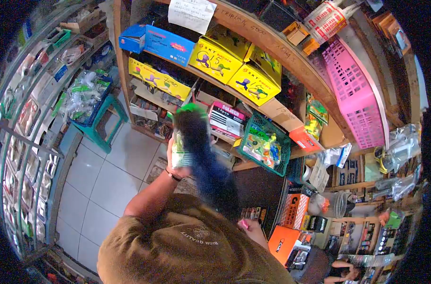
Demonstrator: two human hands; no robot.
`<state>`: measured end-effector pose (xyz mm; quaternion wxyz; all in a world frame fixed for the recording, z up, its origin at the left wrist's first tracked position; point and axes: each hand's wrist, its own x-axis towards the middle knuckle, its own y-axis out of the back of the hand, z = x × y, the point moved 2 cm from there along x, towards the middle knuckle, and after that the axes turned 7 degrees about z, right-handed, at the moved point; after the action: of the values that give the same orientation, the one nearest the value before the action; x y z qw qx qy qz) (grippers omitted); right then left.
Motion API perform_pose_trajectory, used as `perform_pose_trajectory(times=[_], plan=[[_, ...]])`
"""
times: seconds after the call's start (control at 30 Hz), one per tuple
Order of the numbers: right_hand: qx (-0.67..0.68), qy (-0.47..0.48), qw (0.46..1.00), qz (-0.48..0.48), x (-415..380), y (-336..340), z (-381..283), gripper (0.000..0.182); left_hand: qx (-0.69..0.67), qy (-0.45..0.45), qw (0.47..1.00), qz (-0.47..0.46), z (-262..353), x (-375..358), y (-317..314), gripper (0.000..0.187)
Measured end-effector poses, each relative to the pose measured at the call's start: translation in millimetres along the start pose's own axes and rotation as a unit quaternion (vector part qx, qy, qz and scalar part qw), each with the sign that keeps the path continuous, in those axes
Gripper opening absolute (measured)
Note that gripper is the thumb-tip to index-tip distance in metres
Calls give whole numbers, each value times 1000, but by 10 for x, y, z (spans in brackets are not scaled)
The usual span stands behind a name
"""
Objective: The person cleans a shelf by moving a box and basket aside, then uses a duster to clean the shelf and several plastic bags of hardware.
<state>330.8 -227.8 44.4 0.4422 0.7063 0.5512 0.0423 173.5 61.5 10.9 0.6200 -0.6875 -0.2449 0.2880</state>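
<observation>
Hands at work in a crowded hardware shop, seen from above the person's head. The left hand [177, 158], raised at arm's length with a dark band at the wrist, is clamped on a green-topped packet [183, 146] held up against the lower shelf. The right hand [251, 227] is low and close to the body, closed round the pink handle of a dark feather duster [207, 161]; the duster's brush sweeps up across the packet and is blurred by motion, so its exact contact with the packet cannot be told. The two hands are well apart.

As a judgement, the dusting of this one packet is under way: the packet is lifted clear of the shelf and under the brush, not yet set back. Nothing shows which of the other goods have already been dusted.

Surroundings: yellow boxes [215, 59] and blue boxes [168, 45] stand on the upper wooden shelf; a green wire basket [265, 144] of small packets hangs just right of the duster; a pink crate [355, 102] stands tilted farther right. A teal stool [104, 120] carrying bagged goods stands on the tiled floor at left, near a wire rack [21, 156]. Orange cartons [291, 236] sit near the right hand. Shelves are tightly packed, leaving little room around the lifted packet.
</observation>
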Motion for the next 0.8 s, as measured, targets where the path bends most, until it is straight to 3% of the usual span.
perform_pose_trajectory(times=[0.07,0.1,0.13,0.2,0.27,0.3,0.4,0.47,0.53,0.57,0.6,0.67,0.7,0.73,0.8], plan=[[-13,15,1000,9,-9,11,-103,25,5,-12,1000,20,-46,10,45,58],[-13,15,1000,9,9,-36,-99,25,-31,-72,995,56,13,48,79,58],[41,4,998,38,37,-91,-87,25,-69,-7,994,-85,0,-63,32,57],[92,-6,994,65,37,-91,-95,26,-52,-3,998,21,-26,-90,35,56],[93,37,995,-7,-3,-67,-192,24,134,-36,990,-26,-30,310,605,63],[94,37,995,-6,13,-91,-198,24,134,-34,990,-27,-31,227,437,63],[154,2,987,44,70,-135,-160,26,-42,-19,999,-24,-50,-136,-81,52],[40,49,997,34,73,-123,-138,25,-46,-20,997,-66,-38,-30,95,55],[63,44,997,30,60,-86,-263,24,93,3,992,-86,-40,195,300,72],[88,35,995,25,50,-80,-307,24,40,22,999,1,-113,156,376,72],[87,36,995,26,67,-99,-290,24,2,0,1000,-27,-66,-120,-184,70],[158,-7,987,20,116,-139,-222,32,-87,14,994,-67,-37,-121,-146,70],[157,-4,987,20,116,-119,-214,32,-192,53,949,-246,-14,-106,-231,72],[84,29,996,-7,103,-93,-221,32,24,-29,994,-99,-110,-113,-187,74],[10,62,998,-31,98,-94,-232,32,22,-31,998,-55,-97,102,116,74]])
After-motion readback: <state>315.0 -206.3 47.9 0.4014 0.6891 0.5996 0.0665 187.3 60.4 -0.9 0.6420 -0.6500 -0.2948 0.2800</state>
